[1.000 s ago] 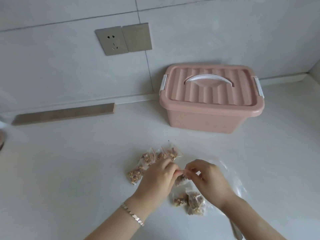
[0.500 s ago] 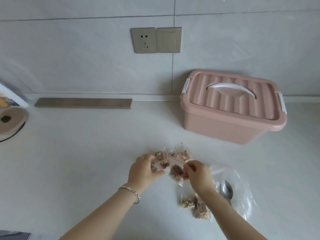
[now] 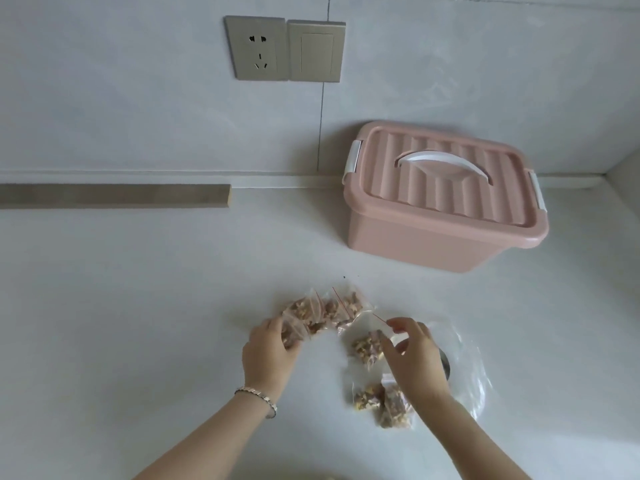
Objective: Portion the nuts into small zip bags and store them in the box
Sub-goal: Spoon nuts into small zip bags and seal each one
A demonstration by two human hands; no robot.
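Several small zip bags of nuts lie on the white counter. A cluster of filled bags (image 3: 327, 310) sits in the middle, and my left hand (image 3: 272, 351) curls its fingers round the leftmost bag (image 3: 292, 332). My right hand (image 3: 412, 358) pinches the top of another filled bag (image 3: 365, 346), just right of the cluster. Two more filled bags (image 3: 382, 405) lie near my right wrist. The pink storage box (image 3: 443, 199) stands at the back right, its lid shut and its white handle folded down.
A large clear plastic bag (image 3: 474, 372) lies under and right of my right hand, with a metal spoon (image 3: 446, 367) partly hidden on it. A wooden strip (image 3: 114, 196) lies along the wall at left. A socket and switch (image 3: 284, 50) are on the wall.
My hands have moved apart: the left one has gone to the bag at the left of the cluster, and the right one has lowered its pinched bag toward the counter.
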